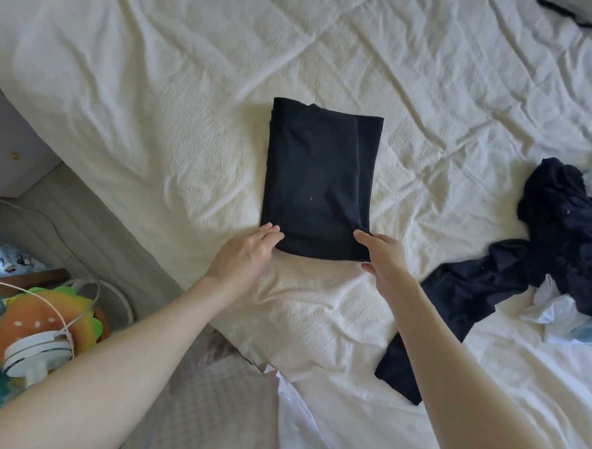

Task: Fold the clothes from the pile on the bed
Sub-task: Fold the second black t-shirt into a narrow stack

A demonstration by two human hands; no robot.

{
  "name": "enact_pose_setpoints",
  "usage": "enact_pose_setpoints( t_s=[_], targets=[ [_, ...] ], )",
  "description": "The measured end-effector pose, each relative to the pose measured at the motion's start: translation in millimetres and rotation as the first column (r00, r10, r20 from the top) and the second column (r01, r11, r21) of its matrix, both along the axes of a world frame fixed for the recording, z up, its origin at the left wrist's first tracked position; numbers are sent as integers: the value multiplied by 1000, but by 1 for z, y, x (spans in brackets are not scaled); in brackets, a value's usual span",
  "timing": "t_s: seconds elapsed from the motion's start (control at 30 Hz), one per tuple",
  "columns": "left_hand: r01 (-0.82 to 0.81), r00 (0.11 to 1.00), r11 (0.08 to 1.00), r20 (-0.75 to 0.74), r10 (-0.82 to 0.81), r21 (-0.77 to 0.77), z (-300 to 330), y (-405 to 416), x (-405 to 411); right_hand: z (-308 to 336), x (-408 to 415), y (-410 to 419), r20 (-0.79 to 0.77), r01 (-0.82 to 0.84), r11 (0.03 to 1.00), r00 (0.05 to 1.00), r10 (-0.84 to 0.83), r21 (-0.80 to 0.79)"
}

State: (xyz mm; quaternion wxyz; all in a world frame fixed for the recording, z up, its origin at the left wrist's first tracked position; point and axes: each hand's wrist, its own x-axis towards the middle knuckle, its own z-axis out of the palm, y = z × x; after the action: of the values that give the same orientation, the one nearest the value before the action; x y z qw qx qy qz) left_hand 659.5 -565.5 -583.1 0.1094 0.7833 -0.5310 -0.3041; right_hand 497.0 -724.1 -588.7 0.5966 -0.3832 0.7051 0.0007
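A black garment [318, 180] lies folded into a neat rectangle in the middle of the bed [158, 74], on the cream, wrinkled cover. Both hands are at its near edge. The left hand [247, 252] is at the near left corner, the fingers straight and close together, the tips touching the edge of the cloth. The right hand [383, 255] is at the near right corner; the index finger is laid on top of the cloth and the thumb is under the edge, so it seems to pinch this corner lightly, but the contact is partly hidden.

To the right on the bed is the pile of unfolded clothes [567, 236]: dark crumpled pieces together with white and light blue ones. One long dark piece [449, 312] runs from the pile toward the near edge of the bed and passes under the right forearm.

On the left, beside the bed and lower, stands a plush toy shaped like a hamburger [35, 322], and a white cable [82, 300] is looped over it
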Motion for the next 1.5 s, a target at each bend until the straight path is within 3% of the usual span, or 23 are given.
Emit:
enact_pose_setpoints(
  t_s=[0.1,0.23,0.33,0.5,0.6,0.73,0.9,0.97,1.0,1.03,1.07,1.13,1.2,1.23,1.27,1.33,1.5],
  targets=[
    [-61,993,991,-95,72,117,19,7,3,17,-10,17,20,82,989,996,-85,123],
    [75,950,950,-310,23,301,44,30,-1,43,-41,50,-76,215,903,977,-201,373],
    [89,919,930,-390,62,357,50,44,-3,54,-57,64,-103,252,873,968,-230,418],
    [-145,890,956,-389,239,255,53,39,5,60,-41,56,-80,189,958,981,-176,215],
    [-409,766,900,-480,427,147,52,22,19,64,-19,36,-13,196,967,980,-197,163],
    [-614,615,782,-554,560,109,35,-8,37,62,8,2,24,195,962,979,-203,191],
    [-657,662,751,-428,616,66,4,-42,47,48,28,-26,103,246,952,958,-267,181],
    [-667,667,742,-392,634,66,-4,-47,49,42,32,-22,116,245,969,962,-248,43],
    [-674,661,736,-394,639,61,-5,-47,50,40,33,-15,71,178,979,983,-172,-101],
    [-681,649,730,-413,639,57,-3,-46,49,39,32,-6,-24,45,957,998,-54,-287],
    [-676,652,736,-429,625,44,1,-43,46,39,31,5,-131,-131,872,988,78,-471],
    [-556,805,825,-316,502,-105,8,-30,38,39,29,30,-297,-444,563,894,336,-697],
    [-225,973,940,-18,228,-257,10,-15,26,31,26,50,-453,-654,266,710,540,-708],
    [-54,993,961,90,81,-271,9,-8,19,25,24,56,-511,-727,172,611,605,-665],
    [81,988,967,146,-47,-241,7,-3,12,19,22,58,-558,-787,111,522,646,-607],
    [185,973,980,153,-173,-73,2,0,1,7,17,55,-635,-875,45,384,671,-481],
    [136,954,955,225,-199,265,-20,-21,14,-15,19,24,-661,-960,19,207,721,-279]
  ],
)
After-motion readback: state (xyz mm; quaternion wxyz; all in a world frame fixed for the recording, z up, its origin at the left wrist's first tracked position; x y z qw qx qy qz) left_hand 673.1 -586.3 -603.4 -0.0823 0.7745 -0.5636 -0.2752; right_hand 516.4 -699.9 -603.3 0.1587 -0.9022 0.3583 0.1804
